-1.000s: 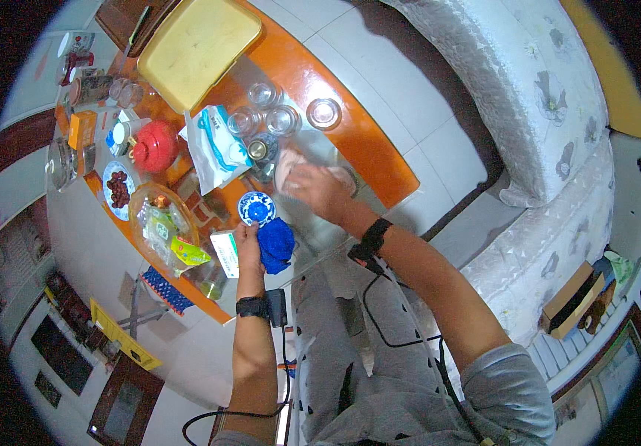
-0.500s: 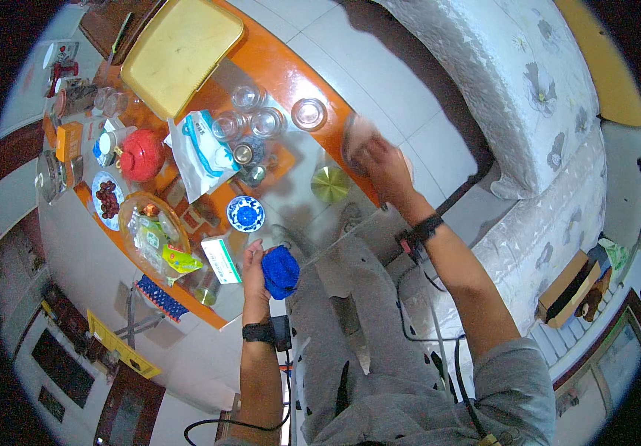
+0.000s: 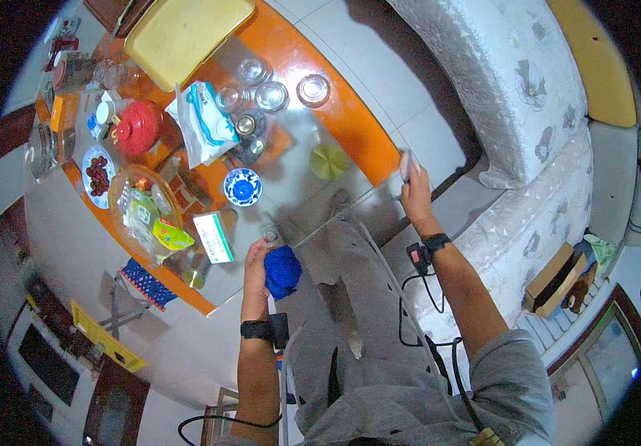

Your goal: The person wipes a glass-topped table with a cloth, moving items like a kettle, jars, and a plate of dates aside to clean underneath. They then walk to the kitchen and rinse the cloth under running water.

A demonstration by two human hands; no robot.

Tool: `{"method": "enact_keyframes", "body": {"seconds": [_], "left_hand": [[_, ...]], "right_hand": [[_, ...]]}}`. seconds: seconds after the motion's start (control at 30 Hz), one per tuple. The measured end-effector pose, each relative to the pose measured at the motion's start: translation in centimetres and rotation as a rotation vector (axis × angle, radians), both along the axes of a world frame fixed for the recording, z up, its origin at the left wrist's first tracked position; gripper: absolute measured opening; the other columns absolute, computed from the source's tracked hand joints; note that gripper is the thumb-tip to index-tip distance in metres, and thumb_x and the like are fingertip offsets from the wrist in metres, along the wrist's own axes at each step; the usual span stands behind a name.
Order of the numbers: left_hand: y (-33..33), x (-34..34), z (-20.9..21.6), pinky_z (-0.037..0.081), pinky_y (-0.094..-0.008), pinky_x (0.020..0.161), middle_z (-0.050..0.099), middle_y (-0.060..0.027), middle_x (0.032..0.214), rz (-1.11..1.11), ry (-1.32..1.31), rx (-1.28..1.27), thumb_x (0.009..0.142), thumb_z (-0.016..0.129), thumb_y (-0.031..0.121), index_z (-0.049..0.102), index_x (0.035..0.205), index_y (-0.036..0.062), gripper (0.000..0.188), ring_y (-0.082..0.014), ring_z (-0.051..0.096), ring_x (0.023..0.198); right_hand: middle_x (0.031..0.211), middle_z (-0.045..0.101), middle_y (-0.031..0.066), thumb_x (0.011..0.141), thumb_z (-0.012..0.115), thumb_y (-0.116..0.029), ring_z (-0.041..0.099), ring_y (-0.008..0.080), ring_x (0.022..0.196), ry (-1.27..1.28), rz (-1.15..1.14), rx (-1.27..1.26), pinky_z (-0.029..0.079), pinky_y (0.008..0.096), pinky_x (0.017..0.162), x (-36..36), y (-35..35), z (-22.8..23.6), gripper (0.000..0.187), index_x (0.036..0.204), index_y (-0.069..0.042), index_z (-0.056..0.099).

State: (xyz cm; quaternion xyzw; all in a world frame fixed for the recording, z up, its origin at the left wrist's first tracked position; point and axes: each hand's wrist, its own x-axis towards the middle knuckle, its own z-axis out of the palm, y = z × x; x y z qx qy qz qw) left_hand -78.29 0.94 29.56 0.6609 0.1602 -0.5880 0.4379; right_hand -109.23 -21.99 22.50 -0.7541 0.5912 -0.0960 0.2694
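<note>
My left hand (image 3: 256, 271) is closed on a bunched, rough-textured blue cloth (image 3: 282, 272) near the table's front edge, above my lap. To the right, my right hand (image 3: 417, 197) is just past the corner of the table, its fingers closed on a small, whitish, flat thing (image 3: 406, 165); too little of it shows to tell its kind. The glass-topped table with an orange border (image 3: 350, 126) lies ahead of both hands. A blue-and-white bowl (image 3: 242, 186) and a white-and-green box (image 3: 213, 238) are nearest to my left hand.
Several glass jars (image 3: 271, 96) stand beside a tissue pack (image 3: 203, 123). Farther left are a red pot (image 3: 138, 127), a plate of dark red fruit (image 3: 98, 177) and a basket with packets (image 3: 146, 215). A yellow tray (image 3: 187, 37) lies at the back; a covered sofa (image 3: 513, 89) stands right.
My right hand has moved right and slightly toward me, from the orange border to past the table corner. My left hand keeps the blue cloth in almost the same place.
</note>
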Motion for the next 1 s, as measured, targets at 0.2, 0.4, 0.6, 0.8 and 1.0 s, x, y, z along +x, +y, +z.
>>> {"method": "enact_keyframes", "body": {"seconds": [0.2,0.4,0.6,0.8,1.0], "left_hand": [[4.3,1.4,-0.3,0.054,-0.0305,0.069,0.064,-0.0133,0.095,-0.007,0.013,-0.043,0.095,0.050,0.034,0.051,0.120,0.0062,0.037,-0.0210,0.064,0.083],[8.5,4.5,-0.1,0.055,-0.0334,0.069,0.064,-0.0134,0.094,0.021,0.037,-0.051,0.093,0.053,0.035,0.051,0.120,0.0051,0.040,-0.0219,0.064,0.081],[13.7,9.2,0.4,0.054,-0.0324,0.069,0.064,-0.0128,0.093,-0.013,-0.006,-0.059,0.093,0.055,0.034,0.053,0.118,0.0047,0.039,-0.0209,0.063,0.082],[19.8,13.6,0.5,0.051,-0.0296,0.074,0.065,-0.0136,0.095,0.041,-0.010,-0.064,0.093,0.055,0.033,0.055,0.117,0.0048,0.037,-0.0207,0.063,0.086],[25.5,16.4,1.3,0.051,-0.0292,0.072,0.065,-0.0114,0.095,0.151,0.024,-0.016,0.093,0.055,0.029,0.056,0.114,0.0057,0.031,-0.0183,0.063,0.084]], "right_hand": [[0.128,0.047,0.0217,0.079,0.049,0.001,0.044,0.0382,0.120,-0.194,-0.022,-0.164,0.034,0.0417,0.104,0.6,-0.3,3.5,0.045,0.124,0.002,0.050],[0.144,0.034,0.0192,0.083,0.055,-0.017,0.030,0.0379,0.133,0.259,0.047,-0.359,0.025,0.0502,0.108,11.6,1.4,0.0,0.056,0.137,-0.013,0.043],[0.140,0.038,0.0166,0.083,0.057,-0.019,0.029,0.0420,0.132,0.118,0.277,-0.148,0.024,0.0524,0.107,18.2,16.1,0.9,0.056,0.137,-0.015,0.043],[0.127,0.050,0.0092,0.073,0.061,-0.005,0.041,0.0356,0.121,-0.114,0.395,-0.056,0.034,0.0476,0.097,23.7,26.8,1.4,0.050,0.121,-0.017,0.058],[0.112,0.057,0.0103,0.070,0.053,0.008,0.049,0.0311,0.110,-0.325,0.291,0.473,0.042,0.0364,0.091,26.6,29.5,6.2,0.044,0.109,-0.011,0.065]]}}
